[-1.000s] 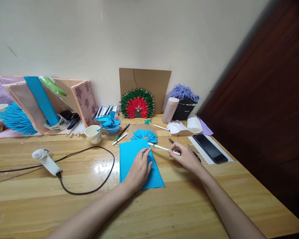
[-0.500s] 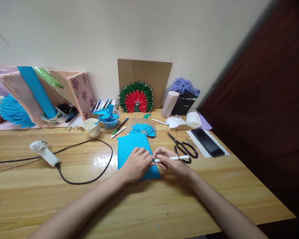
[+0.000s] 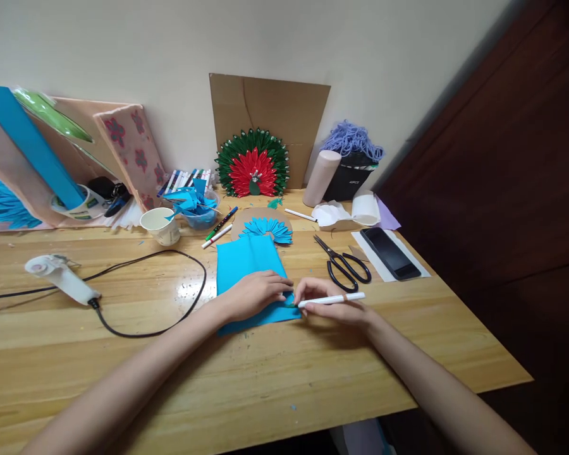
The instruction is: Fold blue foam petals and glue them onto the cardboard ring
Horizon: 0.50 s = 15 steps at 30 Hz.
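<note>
Smooth, four-sided blue sheet (image 3: pixel 237 260); left hand (image 3: pixel 255 292) half-open atop it; right hand (image 3: pixel 344 313) pinching slim white marker (image 3: pixel 332 299) at sheet's right edge.

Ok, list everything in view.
Sheet: one, blue, centre
Held pen: one, white, centre
Petal fans: two, blue, centre, left
Scissors: one, black, right
Phone: one, black, right
Corded tool: one, white, left
Cup: one, white, left
Scraps: several, blue, in bowl
Loose pens: three, mixed, back
Upright cardboard: one, brown, back
Peacock craft: one, green-red, back
Bottle: one, pinkish, back
Yarn: one, lilac, on black container
Roll: one, white, right
Organiser: one, pink, left
Strip: one, blue, left
Table: one, tan, beneath
Wall: one, grey, back
Left hand: one, bare, on sheet
Right hand: one, bare, holding pen
</note>
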Motion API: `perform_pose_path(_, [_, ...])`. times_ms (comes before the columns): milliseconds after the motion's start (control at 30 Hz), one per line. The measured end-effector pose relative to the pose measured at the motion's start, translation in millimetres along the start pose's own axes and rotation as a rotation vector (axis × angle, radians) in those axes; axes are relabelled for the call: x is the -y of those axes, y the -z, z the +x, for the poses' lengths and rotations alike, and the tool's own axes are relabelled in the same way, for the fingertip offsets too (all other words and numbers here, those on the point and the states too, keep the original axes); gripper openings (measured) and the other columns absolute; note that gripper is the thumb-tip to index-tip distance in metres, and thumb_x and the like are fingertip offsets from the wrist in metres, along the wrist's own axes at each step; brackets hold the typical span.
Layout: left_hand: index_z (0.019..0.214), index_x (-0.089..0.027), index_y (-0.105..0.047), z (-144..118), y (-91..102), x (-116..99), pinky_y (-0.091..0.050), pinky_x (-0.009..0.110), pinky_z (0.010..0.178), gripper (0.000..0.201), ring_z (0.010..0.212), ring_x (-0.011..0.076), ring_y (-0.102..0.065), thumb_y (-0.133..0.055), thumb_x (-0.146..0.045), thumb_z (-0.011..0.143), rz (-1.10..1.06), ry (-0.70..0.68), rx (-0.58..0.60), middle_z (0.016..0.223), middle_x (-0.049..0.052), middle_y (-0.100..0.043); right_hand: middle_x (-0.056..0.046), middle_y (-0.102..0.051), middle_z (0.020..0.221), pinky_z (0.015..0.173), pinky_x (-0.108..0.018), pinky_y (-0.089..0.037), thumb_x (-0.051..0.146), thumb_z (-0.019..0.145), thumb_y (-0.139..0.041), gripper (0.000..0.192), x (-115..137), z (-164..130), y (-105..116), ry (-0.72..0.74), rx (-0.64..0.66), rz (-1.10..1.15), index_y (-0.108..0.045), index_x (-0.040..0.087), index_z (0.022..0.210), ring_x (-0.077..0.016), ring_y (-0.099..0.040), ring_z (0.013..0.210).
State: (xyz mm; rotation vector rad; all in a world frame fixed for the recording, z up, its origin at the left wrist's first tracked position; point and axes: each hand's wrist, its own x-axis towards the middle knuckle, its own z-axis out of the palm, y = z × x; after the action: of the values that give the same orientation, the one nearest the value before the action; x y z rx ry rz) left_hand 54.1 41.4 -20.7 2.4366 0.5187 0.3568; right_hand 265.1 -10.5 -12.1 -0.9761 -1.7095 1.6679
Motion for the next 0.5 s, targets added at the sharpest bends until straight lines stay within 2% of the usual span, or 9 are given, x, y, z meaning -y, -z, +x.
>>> perform_pose_path(133, [0.119,-0.028,-0.057,1,-5.7,11,-0.032,0.036,0.101,0.035,0.120,0.0227,-0.046,-0.049,-0.025,0.086,-0.072,0.065,-0.087,0.134,0.004,-0.049,0.001,-0.051,0.072,0.052,-0.020,-0.032,0.034,0.080,-0.058,0.019,-18,-5,-1,-0.026,-0.194,-0.034,-0.053,0.017,0.086,-0.0088,-0.043,0.059])
perform_pose_path(200, [0.118,-0.031,-0.058,-2,-5.7,12,-0.033,0.034,0.100,0.035,0.119,0.0213,-0.047,-0.049,-0.022,0.085,-0.159,0.133,-0.119,0.133,0.001,-0.050,0.002,-0.048,0.069,0.050,-0.020,-0.030,0.033,0.080,-0.058,0.018,-23,-6,-1,-0.033,-0.243,-0.036,-0.050,0.017,0.083,-0.0084,-0.040,0.057])
perform_pose_path(333, [0.110,-0.034,-0.061,-5,-4.9,12,-0.036,0.030,0.096,0.031,0.110,0.0191,-0.054,-0.047,-0.022,0.085,-0.242,0.257,-0.060,0.121,-0.003,-0.059,0.002,-0.046,0.069,0.051,-0.021,-0.029,0.030,0.079,-0.057,0.015,-27,-5,-6,-0.028,-0.288,-0.110,-0.047,0.018,0.078,-0.0086,-0.038,0.057])
perform_pose_path(500, [0.120,-0.029,-0.054,-4,-4.6,15,-0.037,0.031,0.093,0.035,0.113,0.0192,-0.050,-0.037,-0.021,0.091,0.020,0.123,-0.016,0.126,0.002,-0.055,0.002,-0.046,0.068,0.052,-0.021,-0.030,0.029,0.079,-0.055,0.014,-28,-3,-6,-0.044,-0.340,-0.163,-0.046,0.019,0.075,-0.0097,-0.040,0.058])
